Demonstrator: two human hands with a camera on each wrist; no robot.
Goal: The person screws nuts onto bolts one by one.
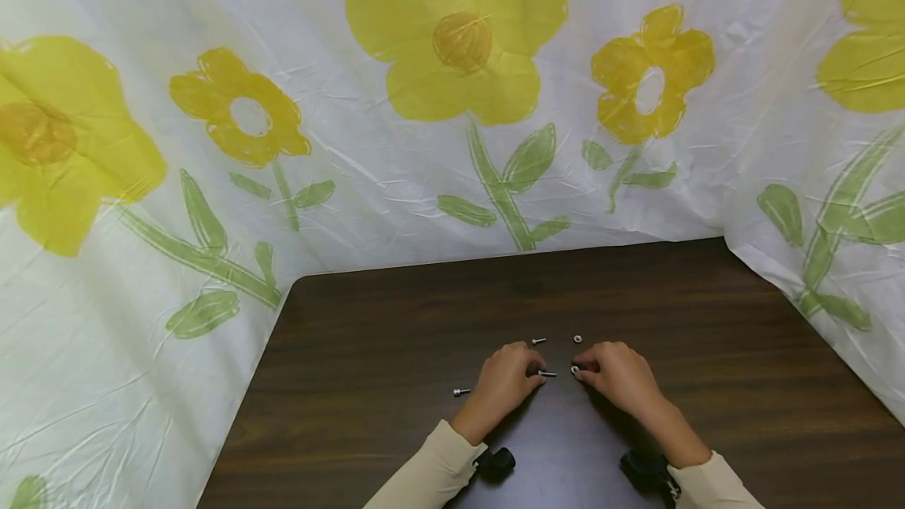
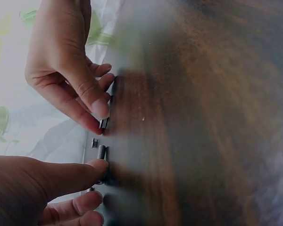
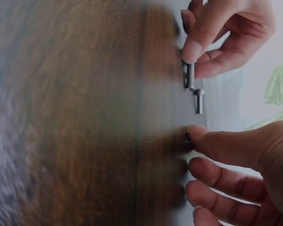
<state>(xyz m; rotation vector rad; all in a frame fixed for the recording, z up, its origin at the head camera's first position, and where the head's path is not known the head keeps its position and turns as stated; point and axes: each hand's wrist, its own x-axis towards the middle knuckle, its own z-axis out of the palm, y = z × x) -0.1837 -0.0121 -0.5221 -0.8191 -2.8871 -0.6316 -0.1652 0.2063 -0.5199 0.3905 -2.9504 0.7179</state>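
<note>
In the head view my left hand (image 1: 505,375) pinches a metal bolt (image 1: 548,374) between thumb and fingers. The threaded end of the bolt (image 2: 101,151) sticks out past the thumb, toward the other hand. Across a small gap, my right hand (image 1: 621,377) holds a small metal nut (image 1: 575,369) at its fingertips. The left wrist view shows this nut (image 2: 103,123) edge-on under the right thumb; in the right wrist view the thumb and fingers mostly hide it. Both hands are low over the dark tabletop, bolt and nut apart.
A loose bolt (image 1: 539,341) lies just beyond the left hand, and a loose nut (image 1: 577,338) beyond the right. Another bolt (image 1: 462,392) lies left of the left wrist. A flowered white curtain (image 1: 396,203) hangs around the brown wooden table (image 1: 339,383).
</note>
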